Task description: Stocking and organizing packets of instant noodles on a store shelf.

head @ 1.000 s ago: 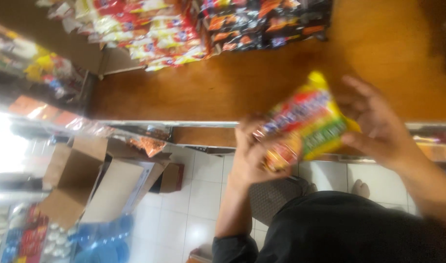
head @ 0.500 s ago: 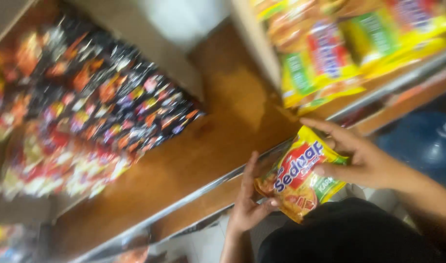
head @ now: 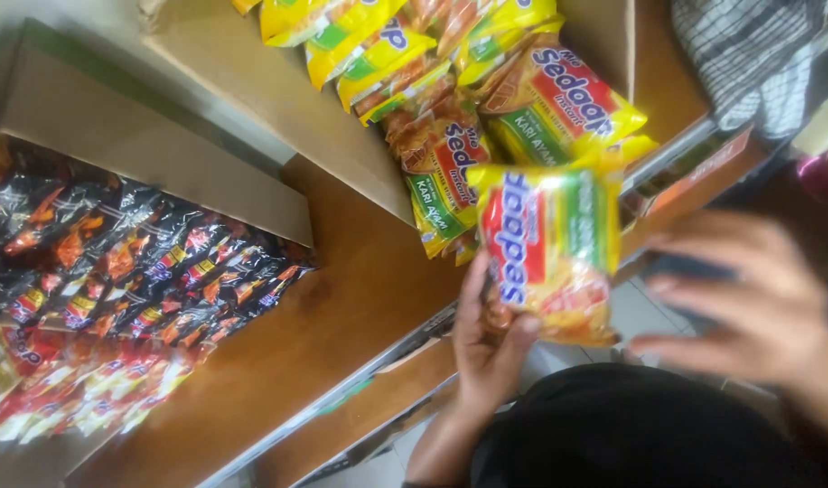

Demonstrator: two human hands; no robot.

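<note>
My left hand (head: pixel 488 348) grips a yellow instant-noodle packet (head: pixel 547 251) from below and holds it upright in front of a wooden shelf (head: pixel 332 316). My right hand (head: pixel 748 307) hovers just right of the packet, fingers spread, blurred, with nothing in it. Behind the held packet lies a row of similar yellow noodle packets (head: pixel 486 99) inside an open cardboard box (head: pixel 278 99) on the shelf.
Black and red noodle packets (head: pixel 116 271) fill another cardboard tray at the left of the shelf. A checked cloth (head: pixel 757 45) lies at the top right. A metal rail (head: pixel 360 380) edges the shelf front; tiled floor shows below.
The view has swung right from the black packets to the box of yellow ones. The packet went from both hands to the left hand alone; the right hand has come off it.
</note>
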